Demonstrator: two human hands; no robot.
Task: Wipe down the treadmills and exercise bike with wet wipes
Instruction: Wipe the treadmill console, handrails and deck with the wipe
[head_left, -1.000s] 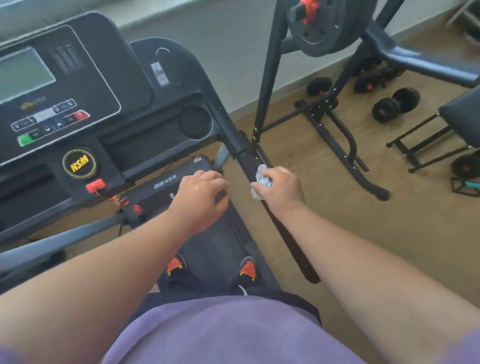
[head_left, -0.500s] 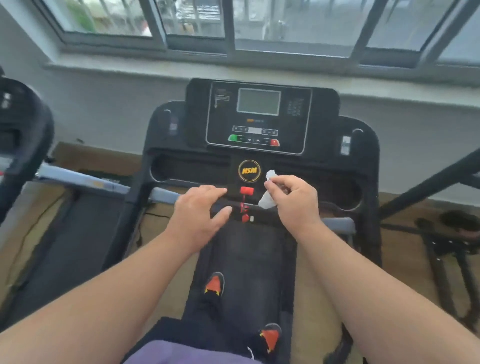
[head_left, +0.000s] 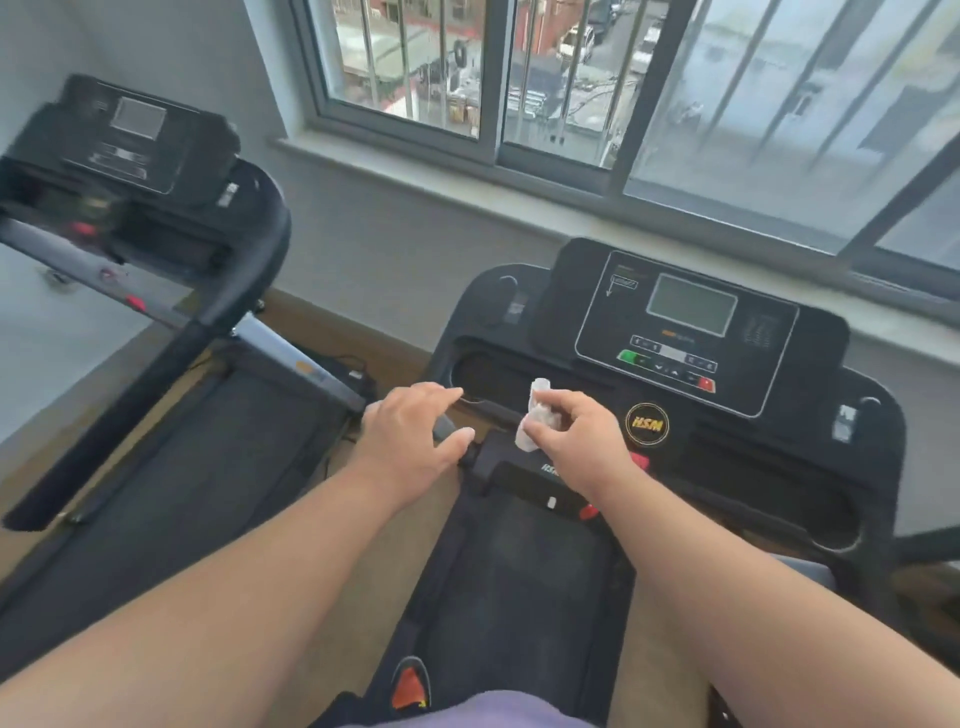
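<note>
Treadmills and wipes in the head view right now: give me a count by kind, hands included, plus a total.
Treadmills: 2, the near treadmill under the hands and a second treadmill to the left.
Wet wipes: 1, a wet wipe pinched in the right hand.
Hands: 2, counting the left hand too.
Total: 5

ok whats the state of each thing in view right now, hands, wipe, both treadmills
left hand: fingers relaxed, over the near treadmill's handlebar, holding nothing
right hand: pinching the wet wipe
wet wipe: crumpled, held up off the console
near treadmill: screen blank, person standing on its belt
far treadmill: screen blank, blurred, nobody on it
window: closed as far as shows
</note>
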